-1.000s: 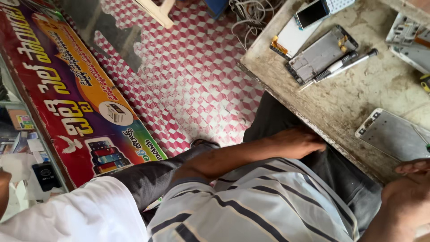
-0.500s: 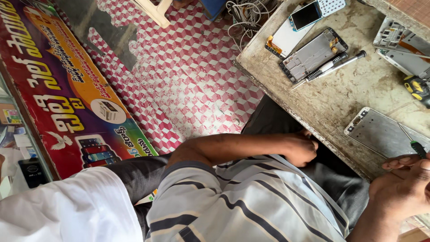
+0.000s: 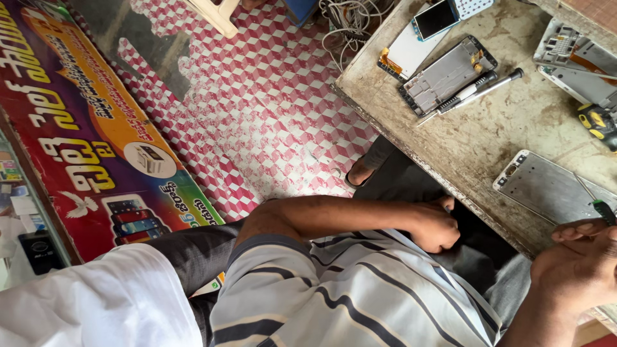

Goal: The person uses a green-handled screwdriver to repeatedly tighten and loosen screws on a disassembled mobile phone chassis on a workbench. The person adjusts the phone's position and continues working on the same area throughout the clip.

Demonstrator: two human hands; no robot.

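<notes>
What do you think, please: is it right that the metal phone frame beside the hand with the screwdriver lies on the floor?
Not quite: the head view shows the frame on the table, not the floor. It does lie beside the right hand with the screwdriver.

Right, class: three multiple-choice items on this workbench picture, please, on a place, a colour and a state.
1. Where does the flat silver metal phone panel lie? A on the floor; B on the worn grey table, near its edge; C on a lap.
2. What colours is the patterned floor? A blue and yellow; B green and black; C red and white.
3. How is the left hand? A curled at the lap; B flat on the table; C holding a phone.
Answers: B, it rests on the tabletop; C, red and white cubes cover it; A, its fingers fold in below the table edge.
</notes>
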